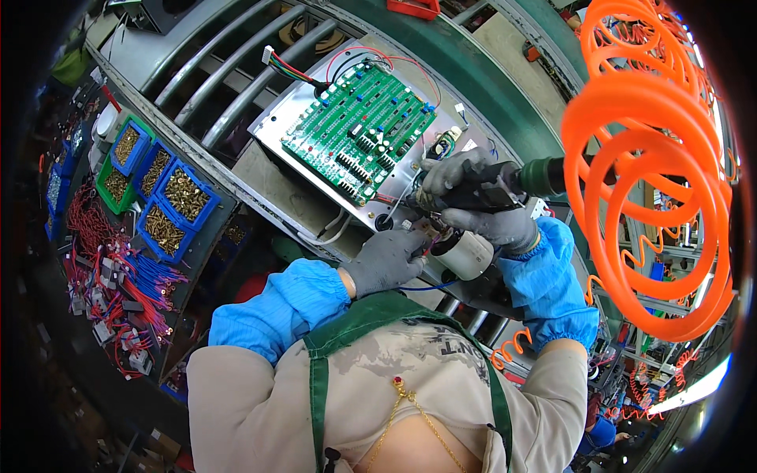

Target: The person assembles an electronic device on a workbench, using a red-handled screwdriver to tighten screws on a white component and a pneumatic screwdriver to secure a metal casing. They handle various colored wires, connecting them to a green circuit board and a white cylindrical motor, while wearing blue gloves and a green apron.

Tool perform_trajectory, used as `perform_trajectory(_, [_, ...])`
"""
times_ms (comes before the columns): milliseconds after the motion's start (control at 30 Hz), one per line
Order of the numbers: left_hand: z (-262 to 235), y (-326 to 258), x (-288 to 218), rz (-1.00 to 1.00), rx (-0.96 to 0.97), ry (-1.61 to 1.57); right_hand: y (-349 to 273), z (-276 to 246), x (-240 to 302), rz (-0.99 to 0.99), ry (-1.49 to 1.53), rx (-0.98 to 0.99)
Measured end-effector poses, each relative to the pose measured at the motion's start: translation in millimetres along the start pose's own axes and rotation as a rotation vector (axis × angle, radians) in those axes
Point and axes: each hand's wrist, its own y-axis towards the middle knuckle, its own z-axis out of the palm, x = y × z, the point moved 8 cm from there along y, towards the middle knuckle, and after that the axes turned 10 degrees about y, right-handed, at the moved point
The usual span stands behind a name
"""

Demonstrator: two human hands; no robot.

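My right hand (pixel 501 229), in a grey glove, is closed round a dark power screwdriver (pixel 493 189) with a green collar; grey-gloved fingers also show on the tool's far side. The tool lies sideways, its tip end pointing left toward the metal plate's near right corner. My left hand (pixel 385 262), also gloved, has its fingers drawn together at the wired end of a white cylindrical part (pixel 465 255). What the fingertips pinch is hidden. Just beyond, a large green circuit board (pixel 359 130) sits on the silver metal plate (pixel 272 130), with red and black wires round it.
Orange coiled hose (pixel 583 118) hangs at the right, close to the tool. On the left stand blue bins (pixel 188 193) and a green bin (pixel 110 201) with brass-coloured screws, beside piled red and blue wire leads (pixel 146 276). Metal rollers (pixel 236 71) run beyond the plate.
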Motion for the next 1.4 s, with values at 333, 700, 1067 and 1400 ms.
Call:
perform_trajectory(333, [0,3,-1,0.01,0.01,-0.019,5,-3,-6,0.048,0.178,-0.164])
perform_trajectory(700, [2,8,-1,-0.039,0.091,-0.076,6,-4,-9,0.216,0.19,-0.179])
perform_trajectory(1067, [2,9,-5,-0.017,0.138,-0.055,2,-16,1,0.19,0.052,-0.361])
perform_trajectory(1400, [-59,9,-41,0.107,0.104,0.141,-7,-22,-2,0.081,0.332,-0.447])
